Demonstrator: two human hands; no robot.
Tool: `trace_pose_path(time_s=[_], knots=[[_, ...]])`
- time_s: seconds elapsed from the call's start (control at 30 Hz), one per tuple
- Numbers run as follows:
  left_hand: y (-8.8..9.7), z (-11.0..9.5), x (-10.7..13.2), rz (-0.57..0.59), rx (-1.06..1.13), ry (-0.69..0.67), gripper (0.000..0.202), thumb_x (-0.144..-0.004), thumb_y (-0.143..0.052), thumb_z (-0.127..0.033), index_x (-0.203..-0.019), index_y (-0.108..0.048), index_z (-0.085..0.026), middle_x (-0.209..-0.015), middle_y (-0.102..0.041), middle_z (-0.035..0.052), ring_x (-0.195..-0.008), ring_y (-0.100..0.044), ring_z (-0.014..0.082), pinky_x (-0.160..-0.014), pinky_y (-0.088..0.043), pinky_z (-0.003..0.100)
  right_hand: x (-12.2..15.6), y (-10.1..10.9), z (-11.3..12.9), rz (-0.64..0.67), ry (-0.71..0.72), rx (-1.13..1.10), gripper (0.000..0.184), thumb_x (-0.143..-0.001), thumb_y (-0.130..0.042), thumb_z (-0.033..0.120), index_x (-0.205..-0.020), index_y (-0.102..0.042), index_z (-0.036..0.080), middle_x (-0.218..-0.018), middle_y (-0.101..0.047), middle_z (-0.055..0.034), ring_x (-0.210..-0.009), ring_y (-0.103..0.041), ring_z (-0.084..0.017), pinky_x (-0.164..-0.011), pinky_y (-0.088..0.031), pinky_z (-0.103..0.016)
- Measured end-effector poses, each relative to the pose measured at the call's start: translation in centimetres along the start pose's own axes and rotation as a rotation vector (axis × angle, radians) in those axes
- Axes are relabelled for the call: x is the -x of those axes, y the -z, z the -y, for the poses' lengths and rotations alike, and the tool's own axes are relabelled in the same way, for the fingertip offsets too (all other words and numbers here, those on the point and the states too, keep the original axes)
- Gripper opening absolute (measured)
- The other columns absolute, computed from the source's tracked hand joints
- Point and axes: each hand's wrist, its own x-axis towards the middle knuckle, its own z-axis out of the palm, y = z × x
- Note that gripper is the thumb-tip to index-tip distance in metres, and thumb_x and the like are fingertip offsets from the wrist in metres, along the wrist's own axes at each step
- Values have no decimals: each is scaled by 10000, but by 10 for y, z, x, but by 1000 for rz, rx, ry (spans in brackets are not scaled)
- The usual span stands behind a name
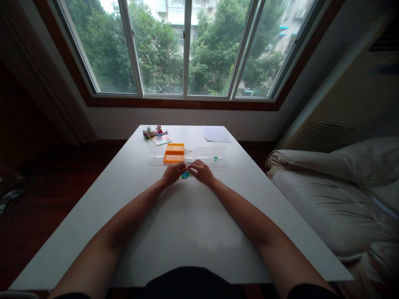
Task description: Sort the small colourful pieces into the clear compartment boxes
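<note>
Both my arms reach out over a white table (187, 224). My left hand (173, 172) and my right hand (202, 171) meet near the middle of the table with their fingers curled inward. Between and just under the fingertips lies a small heap of tiny coloured pieces (185, 175), blue and green. Whether either hand pinches a piece is too small to make out. Just beyond the hands stands a clear plastic compartment box (208, 154) with a green bit inside, and an orange tray (174, 153) rests on its left part.
At the table's far left sit a small colourful toy model (153, 132) and a printed card (161, 140). A sheet of paper (216, 134) lies at the far right. A bed with pale bedding (336, 195) stands right of the table. Large windows fill the wall behind.
</note>
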Motion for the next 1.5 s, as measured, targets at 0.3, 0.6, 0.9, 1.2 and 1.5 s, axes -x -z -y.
trace_pose_path(time_s=[0.3, 0.6, 0.9, 1.2, 1.5], knots=[[4, 13, -3, 85, -213, -39, 114, -894, -619, -264, -880, -716, -206, -909, -685, 67, -860, -619, 202, -776, -482, 309, 8, 22, -47, -341, -301, 185, 149, -956, -594, 302, -892, -695, 215, -885, -676, -69, -902, -576, -250, -896, -444, -387], [2, 13, 1, 191, -317, -99, 137, -832, -640, -197, -918, -743, -223, -1003, -690, 70, -926, -615, 218, -818, -473, 312, 27, 37, -94, -553, -788, 295, 270, -900, -515, 314, -1017, -716, 177, -859, -694, -77, -821, -575, -240, -805, -414, -348], [3, -4, 1, 247, -357, -144, 147, -866, -677, -345, -950, -746, -245, -1011, -675, 76, -944, -598, 235, -845, -470, 342, 23, 24, -92, -506, -643, 277, 221, -901, -514, 281, -926, -714, 192, -875, -688, -76, -851, -573, -239, -865, -415, -363], [2, -11, 0, 278, -420, -184, 138, -885, -653, -313, -982, -730, -250, -1005, -666, 85, -970, -587, 257, -834, -462, 357, 17, 14, -74, -428, -525, 244, 212, -920, -513, 286, -911, -704, 196, -867, -679, -70, -849, -565, -239, -874, -409, -368], [5, -7, 0, 257, -431, -129, 253, -778, -623, -117, -980, -708, -242, -1057, -665, 71, -969, -596, 243, -860, -476, 352, 18, 12, -74, -404, -500, 236, 201, -922, -521, 287, -912, -703, 201, -878, -685, -65, -851, -570, -238, -895, -413, -373]])
